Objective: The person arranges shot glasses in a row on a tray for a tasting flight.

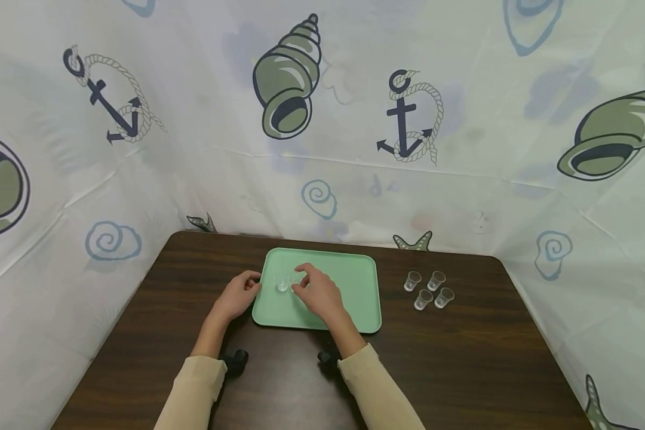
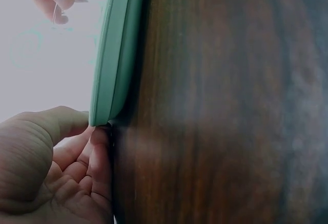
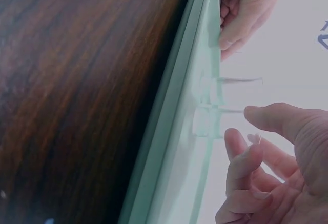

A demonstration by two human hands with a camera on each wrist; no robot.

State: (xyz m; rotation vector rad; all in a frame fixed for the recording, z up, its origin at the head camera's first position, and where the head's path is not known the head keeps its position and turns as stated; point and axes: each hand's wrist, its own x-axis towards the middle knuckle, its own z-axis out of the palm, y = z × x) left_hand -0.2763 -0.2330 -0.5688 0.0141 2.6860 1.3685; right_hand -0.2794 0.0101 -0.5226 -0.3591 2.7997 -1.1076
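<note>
A light green tray [image 1: 349,292] lies on the table. My left hand [image 1: 240,294] is at its left edge; in the left wrist view, the thumb [image 2: 69,121] lies at the rim and curled fingers [image 2: 77,178] sit just below it. On the tray's left part stand small clear plastic cups [image 1: 282,285], close side by side. With thumb and fingertips my right hand [image 1: 318,291] pinches one clear cup [image 3: 206,122] near its rim. Another clear cup [image 3: 211,89] stands right beside it in the right wrist view.
Several more clear cups [image 1: 423,300] stand in a cluster on the dark wood table [image 1: 484,334], right of the tray. A white curtain [image 1: 355,197] with shells and anchors hangs behind the table and along its sides.
</note>
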